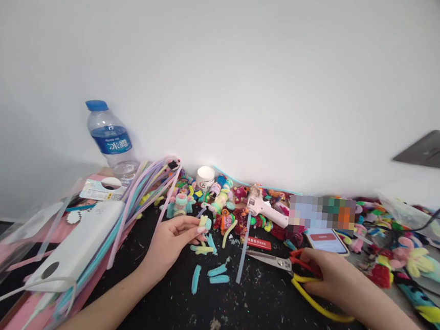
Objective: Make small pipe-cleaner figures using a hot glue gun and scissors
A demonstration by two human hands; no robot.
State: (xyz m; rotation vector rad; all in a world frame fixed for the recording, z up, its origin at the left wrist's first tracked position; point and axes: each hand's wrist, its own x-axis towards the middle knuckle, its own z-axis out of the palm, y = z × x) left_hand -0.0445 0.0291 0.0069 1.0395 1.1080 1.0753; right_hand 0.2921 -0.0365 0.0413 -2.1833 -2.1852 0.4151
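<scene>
Between the thumb and fingers of my left hand (177, 238) are short pieces of fuzzy pipe cleaner (205, 223), pale yellow and light blue. My right hand (316, 271) grips scissors (273, 260) by their red and yellow handles; the blades point left, low over the black work surface (261, 312). Below my left hand lie several cut blue pieces (218, 273), and pale yellow pieces (202, 249) rest just under its fingertips. A glue gun (266, 210) lies behind the scissors, with a translucent glue stick (243, 254) sticking out toward me.
Colourful pipe-cleaner figures (223, 193) line the wall, with a white paper cup (205, 176) among them. On the left are a water bottle (110, 137), long pipe cleaners (140, 194) and a white power bank (78, 245). A phone (329, 241) and cables lie right.
</scene>
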